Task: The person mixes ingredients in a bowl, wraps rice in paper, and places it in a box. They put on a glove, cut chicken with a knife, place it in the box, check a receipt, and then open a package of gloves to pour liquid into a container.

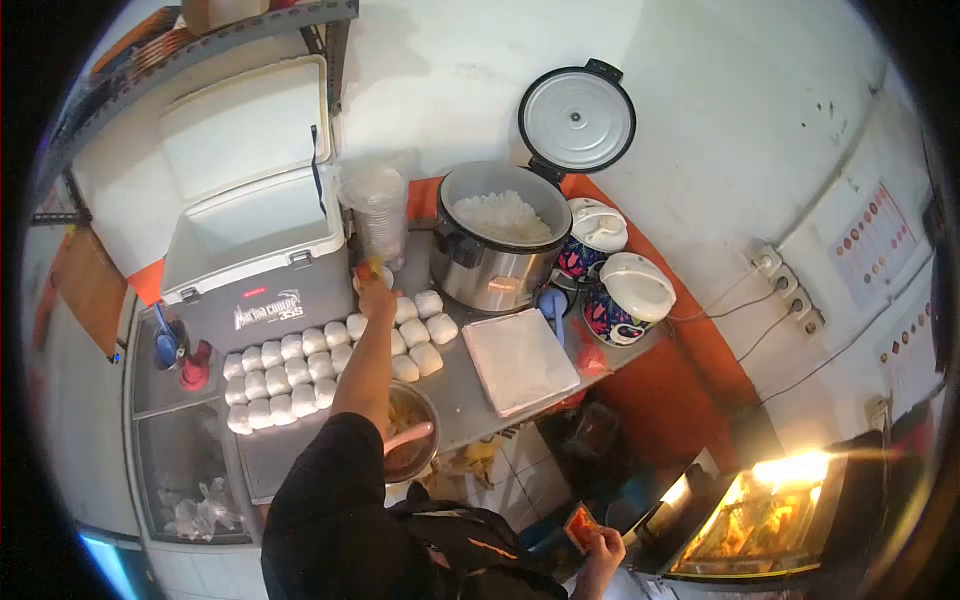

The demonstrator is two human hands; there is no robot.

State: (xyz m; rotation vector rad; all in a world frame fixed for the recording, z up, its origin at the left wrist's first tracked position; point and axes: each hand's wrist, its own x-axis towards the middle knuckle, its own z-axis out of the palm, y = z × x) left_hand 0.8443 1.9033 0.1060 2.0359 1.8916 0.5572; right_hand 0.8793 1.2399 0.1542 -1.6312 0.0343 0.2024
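Cooker body [487, 280] is faced in shiny metal, rim [508, 243] trimmed in dark, plastic-looking band. Cooler [245, 264] is moulded in smooth plastic. White parcels [297, 371] are wrapped in matt, paper-like sheet. Cups [380, 222]: clear plastic. Sleeve [325, 480]: matt black cloth.

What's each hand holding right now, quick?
Left hand: at a small yellowish thing; grip too blurred to tell.
Right hand: closed, holding a flat reddish item.
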